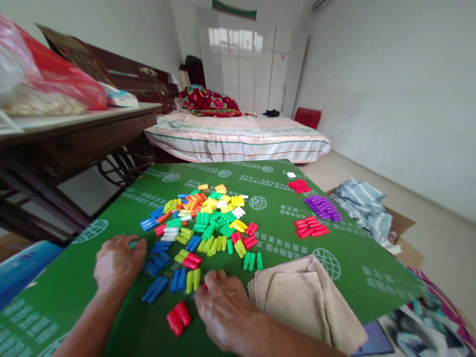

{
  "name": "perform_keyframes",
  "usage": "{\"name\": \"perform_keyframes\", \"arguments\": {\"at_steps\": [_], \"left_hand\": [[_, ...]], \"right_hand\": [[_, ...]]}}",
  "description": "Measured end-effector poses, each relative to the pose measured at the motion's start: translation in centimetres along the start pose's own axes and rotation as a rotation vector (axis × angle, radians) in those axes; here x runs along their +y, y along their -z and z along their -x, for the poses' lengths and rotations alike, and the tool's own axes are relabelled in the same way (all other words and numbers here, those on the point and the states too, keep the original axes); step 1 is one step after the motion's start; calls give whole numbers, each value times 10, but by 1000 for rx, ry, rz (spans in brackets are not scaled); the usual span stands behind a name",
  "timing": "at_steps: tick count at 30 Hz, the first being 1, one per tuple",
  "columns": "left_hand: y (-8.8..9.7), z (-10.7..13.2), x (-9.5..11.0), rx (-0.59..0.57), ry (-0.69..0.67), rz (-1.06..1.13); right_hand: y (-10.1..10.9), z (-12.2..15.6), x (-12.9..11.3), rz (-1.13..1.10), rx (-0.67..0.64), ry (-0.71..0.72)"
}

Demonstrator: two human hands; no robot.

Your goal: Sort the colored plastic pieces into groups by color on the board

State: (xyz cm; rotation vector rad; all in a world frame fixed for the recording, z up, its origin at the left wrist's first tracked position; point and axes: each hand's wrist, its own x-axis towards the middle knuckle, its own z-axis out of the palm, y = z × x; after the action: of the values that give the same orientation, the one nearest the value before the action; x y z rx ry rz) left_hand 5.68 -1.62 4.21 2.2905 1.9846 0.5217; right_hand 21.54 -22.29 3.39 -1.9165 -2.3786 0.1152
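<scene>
My left hand (118,262) is closed at the left of the board, with a bit of a teal-green plastic tube (133,244) showing between thumb and fingers. Near the front edge my right hand (225,310) is curled over a red plastic tube (206,287), mostly hidden by the fingers. Two red tubes (179,318) lie side by side between the hands. Blue tubes (157,263) sit just right of my left hand, and a yellow-green pair (193,280) rests close to my right fingers. Beyond them spreads a pile of mixed tubes (208,218) in green, yellow, orange, white and blue.
The green printed board (275,173) serves as the tabletop. Purple tubes (323,208) and red tubes (311,226) are grouped at its right. A folded beige cloth (303,297) lies beside my right forearm. A bed (238,136) stands behind, a sewing table (78,131) at left.
</scene>
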Motion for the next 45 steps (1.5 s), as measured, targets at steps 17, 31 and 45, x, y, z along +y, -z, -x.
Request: {"name": "perform_keyframes", "arguments": {"at_steps": [17, 31, 45], "left_hand": [[-22, -27, 4, -185, 41, -99], [-52, -22, -1, 7, 63, -134], [-58, -20, -4, 61, 73, -94]], "right_hand": [[1, 10, 8, 3, -17, 190], [19, 18, 33, -122, -130, 153], [5, 11, 22, -37, -162, 252]]}}
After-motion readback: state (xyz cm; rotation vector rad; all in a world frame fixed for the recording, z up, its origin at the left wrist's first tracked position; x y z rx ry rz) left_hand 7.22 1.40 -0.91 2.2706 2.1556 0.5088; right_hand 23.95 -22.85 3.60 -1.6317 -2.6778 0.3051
